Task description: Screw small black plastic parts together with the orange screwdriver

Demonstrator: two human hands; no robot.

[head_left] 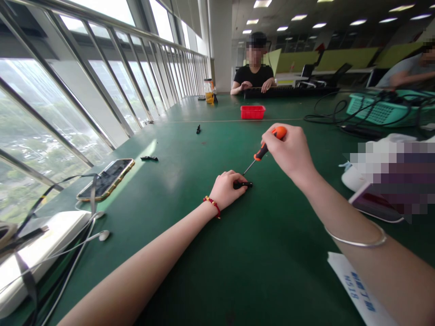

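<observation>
Screwdriver (263, 151) right of centre, tip slanting down-left.
The right hand (290, 147) wraps its grip around it; the left hand (224, 190) pinches a small black part (247, 184), lying crosswise below the tip. Green counter (244, 258) beneath; windows (23, 86) upper left, ceiling lights (299, 17) upper right.

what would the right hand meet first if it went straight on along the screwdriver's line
Likely the left hand or the small black part it holds, near the tip of the screwdriver; depth is unclear.
</observation>
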